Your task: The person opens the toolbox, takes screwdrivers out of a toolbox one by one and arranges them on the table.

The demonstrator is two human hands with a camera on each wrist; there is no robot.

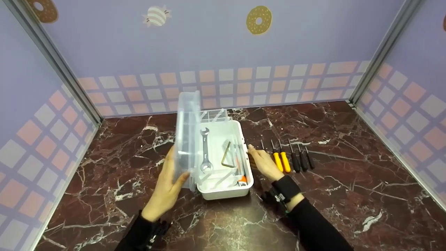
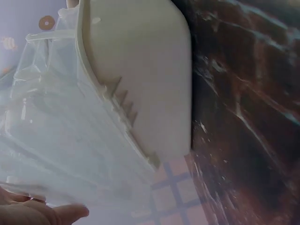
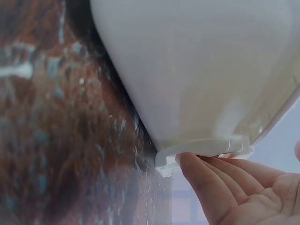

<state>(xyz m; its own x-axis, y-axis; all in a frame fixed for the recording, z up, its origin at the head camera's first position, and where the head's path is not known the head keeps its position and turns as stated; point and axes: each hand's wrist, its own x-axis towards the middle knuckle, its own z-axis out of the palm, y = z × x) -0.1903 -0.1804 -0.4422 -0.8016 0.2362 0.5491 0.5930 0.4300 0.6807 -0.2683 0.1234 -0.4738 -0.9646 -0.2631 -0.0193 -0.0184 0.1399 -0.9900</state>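
Note:
A white toolbox point(image 1: 224, 195) stands on the table with its clear plastic lid point(image 1: 188, 139) swung up on the left. My left hand point(image 1: 163, 190) holds the lid, thumb at its near end and fingers on its outer face. On the right side, my right hand point(image 1: 266, 164) touches the white latch point(image 3: 201, 146); in the right wrist view its fingers point(image 3: 211, 187) lie fairly straight against it, thumb apart. Inside the box are a double open-ended wrench point(image 1: 205, 150), a gold hex key point(image 1: 227, 155) and an orange item point(image 1: 243, 179), partly covered by clear plastic parts.
Right of the box lie screwdrivers, with yellow handles point(image 1: 281, 162) and black handles point(image 1: 302, 162). The table point(image 1: 348, 195) is dark red marble, closed in by patterned walls point(image 1: 223, 42) at the back and both sides.

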